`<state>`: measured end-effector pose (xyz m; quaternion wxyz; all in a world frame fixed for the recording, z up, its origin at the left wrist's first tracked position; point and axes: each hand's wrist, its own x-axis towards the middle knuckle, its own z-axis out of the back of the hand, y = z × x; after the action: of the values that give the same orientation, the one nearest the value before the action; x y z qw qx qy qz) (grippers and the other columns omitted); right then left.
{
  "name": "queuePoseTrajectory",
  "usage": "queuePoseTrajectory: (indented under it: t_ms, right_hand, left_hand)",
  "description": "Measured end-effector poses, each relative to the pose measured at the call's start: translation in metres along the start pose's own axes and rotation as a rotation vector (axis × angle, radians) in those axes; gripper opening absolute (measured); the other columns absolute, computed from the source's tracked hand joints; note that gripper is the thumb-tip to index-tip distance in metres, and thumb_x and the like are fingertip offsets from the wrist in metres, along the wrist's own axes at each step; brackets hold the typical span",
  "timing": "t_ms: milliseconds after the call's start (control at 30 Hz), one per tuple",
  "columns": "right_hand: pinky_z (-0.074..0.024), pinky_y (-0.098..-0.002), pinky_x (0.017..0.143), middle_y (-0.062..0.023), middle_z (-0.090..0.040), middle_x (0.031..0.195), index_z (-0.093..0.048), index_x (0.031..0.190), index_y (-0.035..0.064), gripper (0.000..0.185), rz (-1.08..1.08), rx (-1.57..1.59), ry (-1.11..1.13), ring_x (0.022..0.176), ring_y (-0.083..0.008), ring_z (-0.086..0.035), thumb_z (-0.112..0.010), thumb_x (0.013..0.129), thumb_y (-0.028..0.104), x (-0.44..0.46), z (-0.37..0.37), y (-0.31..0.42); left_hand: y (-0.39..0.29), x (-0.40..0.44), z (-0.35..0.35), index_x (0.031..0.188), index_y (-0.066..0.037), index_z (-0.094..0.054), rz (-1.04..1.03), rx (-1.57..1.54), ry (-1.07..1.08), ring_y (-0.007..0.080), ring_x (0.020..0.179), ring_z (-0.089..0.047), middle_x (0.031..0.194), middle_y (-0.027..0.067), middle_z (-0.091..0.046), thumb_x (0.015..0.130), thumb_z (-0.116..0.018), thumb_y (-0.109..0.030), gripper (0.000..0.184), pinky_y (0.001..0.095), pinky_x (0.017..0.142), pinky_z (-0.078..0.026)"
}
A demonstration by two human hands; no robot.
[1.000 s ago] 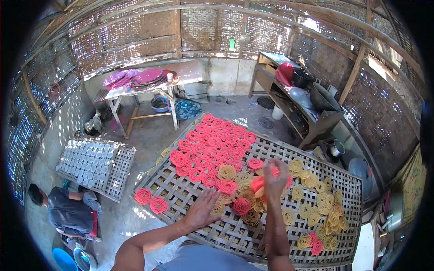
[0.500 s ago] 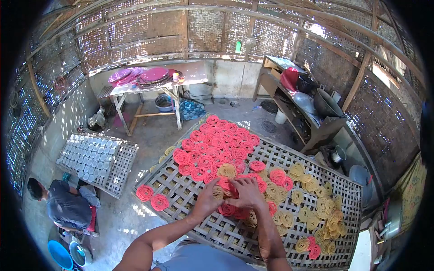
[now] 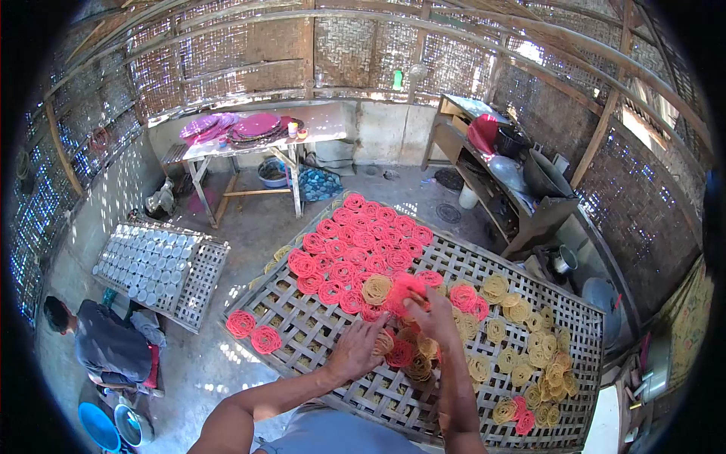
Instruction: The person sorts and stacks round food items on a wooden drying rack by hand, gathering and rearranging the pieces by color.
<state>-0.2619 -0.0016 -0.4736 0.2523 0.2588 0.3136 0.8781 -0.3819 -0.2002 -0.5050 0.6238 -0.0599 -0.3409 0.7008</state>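
My right hand (image 3: pixel 436 318) is closed on a pink lacy cracker (image 3: pixel 407 292), a round of coiled strands raised above the rack. Lower and to the left, my left hand (image 3: pixel 354 351) has a tan lacy cracker (image 3: pixel 383 343) between its thumb and fingers. Both hands are over a woven slatted rack (image 3: pixel 306 309). Another tan cracker (image 3: pixel 376 289) lies just beyond my hands, beside a dense group of pink crackers (image 3: pixel 361 236). Close to my left fingertips is a darker pink cracker (image 3: pixel 400 352); my hands partly hide the rounds beneath them.
More tan crackers (image 3: pixel 542 348) cover the rack's right side. To the left, a person (image 3: pixel 113 340) crouches near a rack of pale discs (image 3: pixel 162 257) and a blue basin (image 3: pixel 99 426). Behind are a table (image 3: pixel 325 127) with pink round trays and a wooden shelf (image 3: pixel 484 181) with pots.
My hands have separated. My right hand has moved up and right with the pink cracker, while my left hand has shifted slightly down and right, with the tan cracker at its fingers.
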Motion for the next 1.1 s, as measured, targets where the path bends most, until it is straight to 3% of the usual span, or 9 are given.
queuePoseTrajectory:
  t_ms: [100,200,300,467,600,700,833,933,1100]
  right_hand:
    - [-0.0535,-0.0372,0.087,-0.0067,-0.069,0.114,-0.057,0.132,0.0030,0.048,-0.111,0.751,0.007,0.101,-0.0211,-0.066,-0.073,0.089,0.016,0.000,0.009,0.007]
    - [-0.0505,-0.0333,0.094,-0.0034,-0.064,0.120,-0.052,0.137,0.0009,0.048,-0.080,0.820,-0.029,0.113,-0.0151,-0.060,-0.068,0.092,0.009,0.000,0.012,0.003]
    - [-0.0484,-0.0304,0.096,-0.0056,-0.063,0.124,-0.054,0.136,0.0009,0.044,-0.096,0.860,-0.020,0.117,-0.0146,-0.057,-0.065,0.094,0.006,0.001,0.012,-0.003]
    - [-0.0499,-0.0283,0.091,-0.0031,-0.065,0.117,-0.059,0.128,0.0016,0.036,-0.180,0.874,0.054,0.105,-0.0147,-0.061,-0.067,0.093,0.005,0.000,0.000,0.002]
    - [-0.0529,-0.0295,0.077,-0.0020,-0.068,0.100,-0.063,0.119,0.0019,0.027,-0.273,1.048,-0.020,0.086,-0.0139,-0.064,-0.068,0.093,0.007,0.000,-0.022,-0.007]
    - [-0.0485,-0.0246,0.062,0.0023,-0.066,0.088,-0.070,0.109,0.0043,0.016,-0.136,0.287,-0.320,0.074,-0.0057,-0.059,-0.068,0.093,0.007,0.003,-0.011,-0.008]
    - [-0.0527,-0.0358,0.071,-0.0121,-0.071,0.088,-0.067,0.114,0.0035,0.034,-0.120,0.093,-0.385,0.078,-0.0231,-0.067,-0.077,0.087,0.020,0.001,0.033,-0.024]
    - [-0.0547,-0.0405,0.078,-0.0173,-0.072,0.096,-0.065,0.120,0.0004,0.050,-0.319,-0.230,-0.218,0.086,-0.0331,-0.071,-0.080,0.082,0.029,-0.007,0.062,-0.009]
    - [-0.0506,-0.0450,0.093,-0.0190,-0.071,0.114,-0.065,0.125,0.0012,0.057,-0.171,-0.322,-0.189,0.106,-0.0349,-0.067,-0.082,0.080,0.031,-0.014,0.074,0.004]
  left_hand:
    - [0.000,0.005,0.003,0.146,-0.006,-0.042,-0.004,-0.163,-0.020,0.0371,0.102,-0.060,0.112,0.0166,-0.058,0.072,-0.080,-0.012,0.084,0.0465,0.086,-0.050]
    - [0.012,0.009,-0.011,0.125,-0.005,-0.061,-0.054,-0.250,-0.035,0.0270,0.095,-0.066,0.116,0.0160,-0.061,0.077,-0.072,0.000,0.049,0.0409,0.073,-0.055]
    - [0.014,0.027,-0.007,0.117,-0.006,-0.065,0.652,-1.135,0.178,0.0190,0.089,-0.067,0.112,0.0107,-0.066,0.084,-0.070,0.000,0.034,0.0359,0.070,-0.057]
    - [0.021,0.054,-0.010,0.131,-0.002,-0.052,0.410,-1.614,-0.052,0.0198,0.094,-0.072,0.111,0.0085,-0.068,0.088,-0.077,-0.015,0.051,0.0333,0.082,-0.063]
    - [0.010,0.067,-0.026,0.128,0.000,-0.055,0.478,-1.319,-0.052,0.0132,0.101,-0.066,0.111,0.0080,-0.069,0.094,-0.070,-0.012,0.039,0.0313,0.085,-0.057]
    - [-0.001,0.076,-0.034,0.125,0.000,-0.057,0.265,-1.137,-0.070,0.0134,0.103,-0.065,0.113,0.0070,-0.069,0.093,-0.070,-0.009,0.036,0.0298,0.090,-0.054]
    - [-0.014,0.072,-0.042,0.136,0.003,-0.055,0.397,-0.770,0.121,0.0321,0.121,-0.062,0.129,0.0202,-0.064,0.097,-0.064,-0.025,0.048,0.0407,0.106,-0.047]
    - [-0.001,0.061,-0.029,0.142,0.000,-0.051,0.005,-0.501,-0.040,0.0379,0.134,-0.051,0.141,0.0256,-0.054,0.098,-0.061,-0.031,0.055,0.0438,0.113,-0.040]
    - [0.037,0.007,0.053,0.134,-0.005,-0.060,0.110,-0.173,-0.318,0.0377,0.136,-0.048,0.141,0.0214,-0.055,0.086,-0.077,-0.034,0.059,0.0482,0.114,-0.038]
